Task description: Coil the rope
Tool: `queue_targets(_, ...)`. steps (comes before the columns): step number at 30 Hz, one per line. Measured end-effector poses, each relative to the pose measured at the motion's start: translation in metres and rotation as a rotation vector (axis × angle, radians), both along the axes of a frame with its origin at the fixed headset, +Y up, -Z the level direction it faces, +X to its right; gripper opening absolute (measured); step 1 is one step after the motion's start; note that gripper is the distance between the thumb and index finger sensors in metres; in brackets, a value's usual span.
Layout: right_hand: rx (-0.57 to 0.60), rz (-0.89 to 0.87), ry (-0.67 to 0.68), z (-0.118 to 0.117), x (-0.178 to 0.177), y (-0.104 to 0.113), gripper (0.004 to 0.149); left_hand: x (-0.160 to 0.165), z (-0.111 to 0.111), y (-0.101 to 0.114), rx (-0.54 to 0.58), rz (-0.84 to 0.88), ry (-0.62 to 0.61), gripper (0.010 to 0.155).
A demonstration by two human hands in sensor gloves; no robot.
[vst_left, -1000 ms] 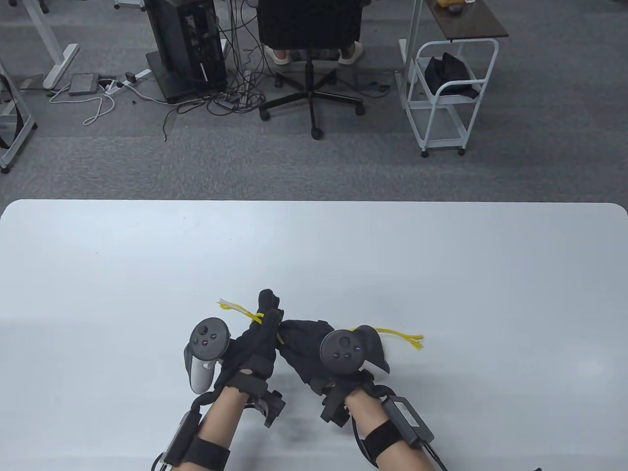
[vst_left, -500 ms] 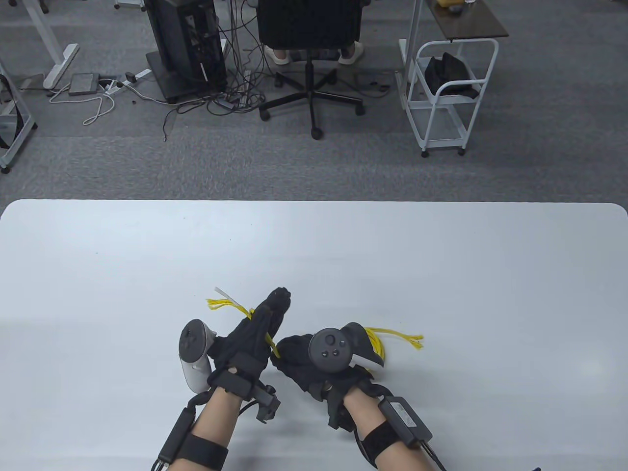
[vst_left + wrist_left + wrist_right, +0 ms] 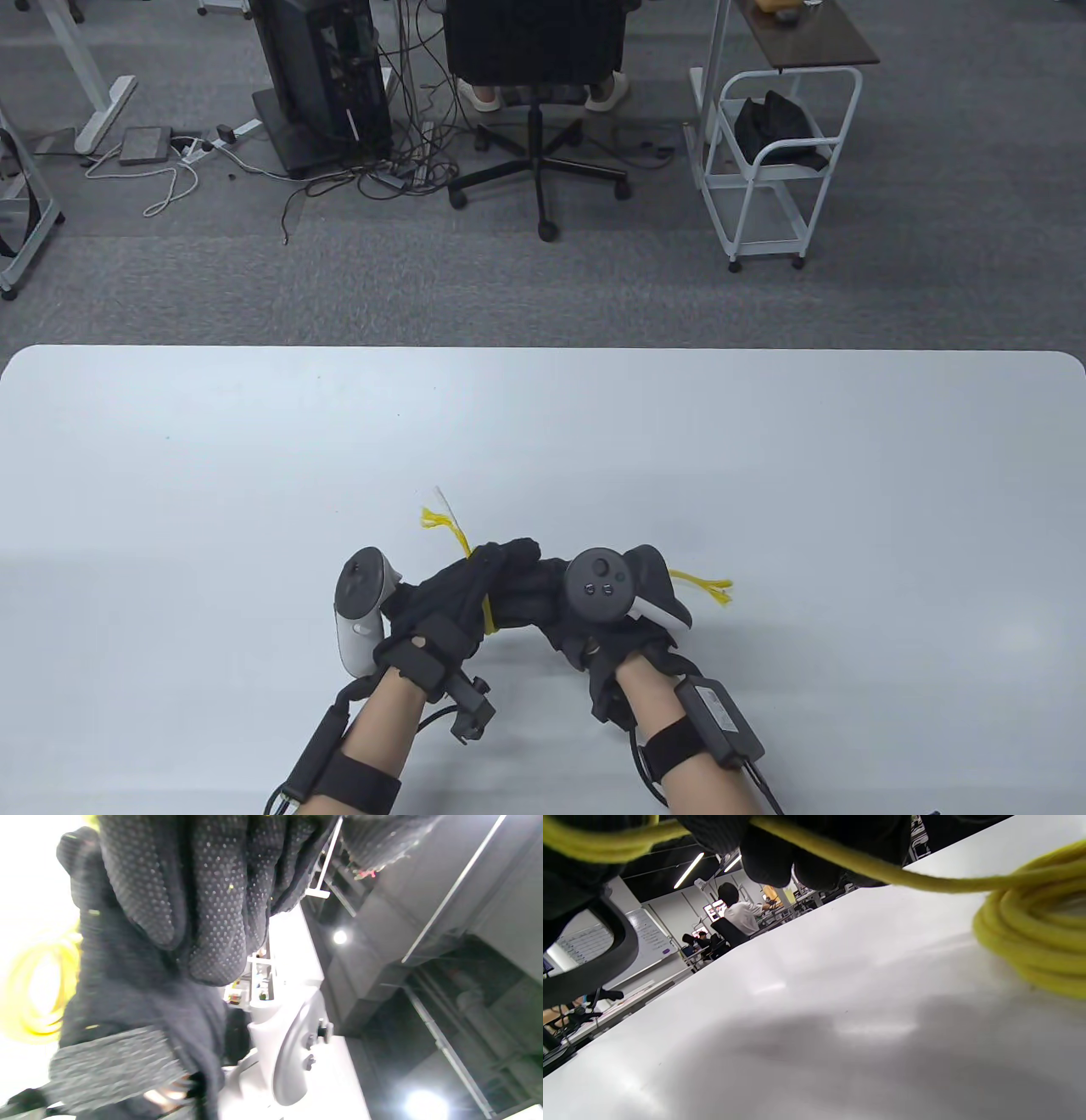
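Note:
The yellow rope [image 3: 487, 604] runs across my left hand [image 3: 509, 556], and its frayed end [image 3: 441, 519] sticks up just behind that hand. The other frayed end [image 3: 708, 586] lies on the table to the right of my right hand [image 3: 547, 598]. Both hands meet at the near middle of the white table [image 3: 764, 458]. The left hand's fingers curl over towards the right hand. In the right wrist view my fingers [image 3: 772, 861] pinch a rope strand [image 3: 865, 868] that leads to a coil [image 3: 1031, 938] resting on the table. The coil shows blurred in the left wrist view [image 3: 38, 993].
Beyond the table's far edge are grey carpet, a black office chair [image 3: 534, 51], a computer tower with cables [image 3: 318, 76] and a white trolley [image 3: 768, 161].
My left hand has curled its fingers down towards the right hand. The frayed end has swung from the left to above the hand. My right hand has shifted right and covers the coil.

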State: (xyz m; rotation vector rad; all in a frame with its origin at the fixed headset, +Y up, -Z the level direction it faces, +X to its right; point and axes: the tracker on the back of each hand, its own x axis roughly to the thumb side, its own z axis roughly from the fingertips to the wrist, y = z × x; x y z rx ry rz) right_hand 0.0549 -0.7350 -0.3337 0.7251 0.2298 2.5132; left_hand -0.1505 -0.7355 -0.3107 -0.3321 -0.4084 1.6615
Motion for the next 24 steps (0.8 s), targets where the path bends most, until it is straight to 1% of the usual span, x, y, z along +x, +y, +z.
queue_targets(6, 0.038, -0.05, -0.072, -0.004, 0.017, 0.008, 0.041, 0.005, -0.002, -0.003, -0.05, -0.136, -0.142, 0.062)
queue_targets(10, 0.024, -0.147, -0.109, -0.007, 0.027, 0.012, 0.041, 0.009, -0.002, -0.005, -0.086, -0.245, -0.251, 0.061)
queue_targets(13, 0.016, -0.209, -0.114, -0.006, 0.028, 0.013, 0.041, 0.014, -0.002, -0.008, -0.107, -0.394, -0.327, 0.061)
queue_targets(15, 0.018, -0.232, -0.1, -0.005, 0.024, 0.014, 0.041, 0.016, -0.001, -0.009, -0.101, -0.463, -0.332, 0.062)
queue_targets(17, 0.018, -0.254, -0.09, -0.003, 0.019, 0.015, 0.041, 0.016, -0.001, -0.011, -0.107, -0.472, -0.305, 0.065)
queue_targets(19, 0.012, -0.311, -0.069, 0.0, 0.011, 0.017, 0.041, 0.013, 0.0, -0.012, -0.115, -0.449, -0.269, 0.069)
queue_targets(21, 0.022, -0.327, -0.087, 0.003, 0.008, 0.017, 0.041, 0.01, 0.0, -0.012, -0.111, -0.416, -0.253, 0.072)
queue_targets(24, 0.032, -0.358, -0.063, 0.006, 0.004, 0.018, 0.042, 0.003, 0.0, -0.012, -0.12, -0.347, -0.159, 0.072)
